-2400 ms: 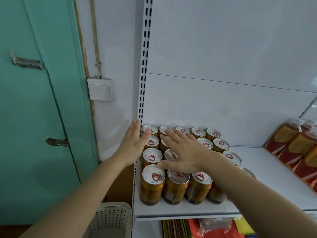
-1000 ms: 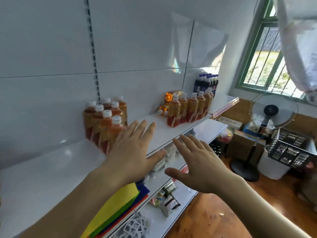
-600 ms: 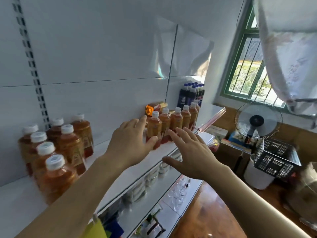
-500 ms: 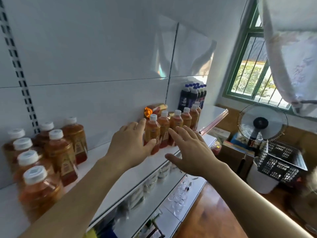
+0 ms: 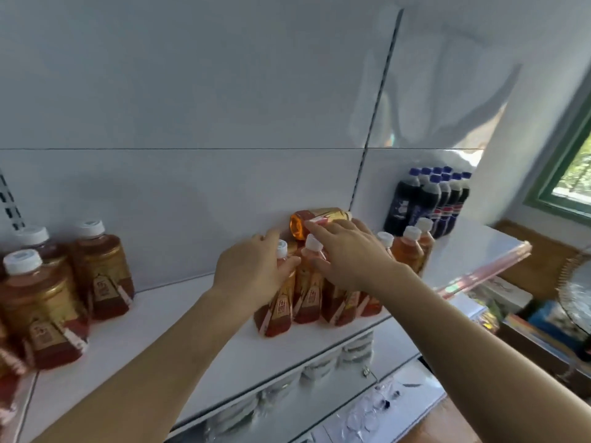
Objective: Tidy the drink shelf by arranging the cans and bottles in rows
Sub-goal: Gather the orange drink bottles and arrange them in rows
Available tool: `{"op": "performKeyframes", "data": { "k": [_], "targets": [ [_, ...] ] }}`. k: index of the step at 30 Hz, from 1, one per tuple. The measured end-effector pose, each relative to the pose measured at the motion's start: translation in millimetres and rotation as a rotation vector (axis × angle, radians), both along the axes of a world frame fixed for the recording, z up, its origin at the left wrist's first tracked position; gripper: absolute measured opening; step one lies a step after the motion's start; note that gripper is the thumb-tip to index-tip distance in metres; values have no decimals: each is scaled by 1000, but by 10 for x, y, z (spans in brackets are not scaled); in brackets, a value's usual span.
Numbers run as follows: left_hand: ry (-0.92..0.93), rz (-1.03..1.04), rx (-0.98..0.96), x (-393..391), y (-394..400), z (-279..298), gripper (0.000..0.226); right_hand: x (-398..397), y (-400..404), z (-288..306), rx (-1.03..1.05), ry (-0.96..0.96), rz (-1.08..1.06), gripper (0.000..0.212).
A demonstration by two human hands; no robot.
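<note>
A white shelf (image 5: 179,318) runs from the lower left of the frame up toward the right. At the centre stands a row of tea bottles (image 5: 308,292), clear plastic with white caps, filled with amber-red liquid and wrapped in gold and dark red labels; the label characters are too blurred to read. The row continues toward the right behind the right hand, its far end (image 5: 407,247) showing two more white caps. Above and behind this row, against the white back panel (image 5: 192,187), one fallen bottle (image 5: 316,219) of the same tea lies on its side, its orange base turned toward the camera.

At the left edge of the frame a second group of tea bottles (image 5: 64,282) of the same kind stands upright, well apart from the central row. At centre right, near the window frame (image 5: 556,174), a cluster of dark cola bottles (image 5: 428,199) with blue caps stands upright; their blue, red and white bands suggest a cola brand, but no lettering is legible.

The left hand (image 5: 252,273) wraps round the upper part of the nearest bottle in the central row, the thumb curled across its front and the fingers behind it. The right hand (image 5: 348,254) is held loose with fingers stretched out over the caps of the next bottles, fingertips reaching up to the fallen bottle; whether they touch it I cannot tell.

Below, a lower shelf (image 5: 377,407) carries blurred pale goods.
</note>
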State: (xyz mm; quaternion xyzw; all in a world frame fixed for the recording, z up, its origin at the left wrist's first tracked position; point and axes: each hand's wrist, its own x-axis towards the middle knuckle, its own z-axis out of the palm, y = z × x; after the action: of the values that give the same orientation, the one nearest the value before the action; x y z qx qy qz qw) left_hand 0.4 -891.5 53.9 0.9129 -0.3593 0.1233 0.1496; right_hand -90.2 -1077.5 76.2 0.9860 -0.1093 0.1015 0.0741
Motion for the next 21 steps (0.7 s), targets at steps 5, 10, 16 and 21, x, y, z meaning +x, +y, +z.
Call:
{"op": "performKeyframes", "data": {
  "k": [5,10,16,21],
  "targets": [
    [-34,65,37,-74,-76,107,26,199,-106,68,70,48,108,41],
    [-5,70,78,12,254,171,13,283,100,94,34,36,301,42],
    [93,174,93,346,915,241,33,759,650,-24,122,50,397,38],
    [156,253,58,672,1314,253,41,1236,1009,-111,192,45,433,40]
  ]
}}
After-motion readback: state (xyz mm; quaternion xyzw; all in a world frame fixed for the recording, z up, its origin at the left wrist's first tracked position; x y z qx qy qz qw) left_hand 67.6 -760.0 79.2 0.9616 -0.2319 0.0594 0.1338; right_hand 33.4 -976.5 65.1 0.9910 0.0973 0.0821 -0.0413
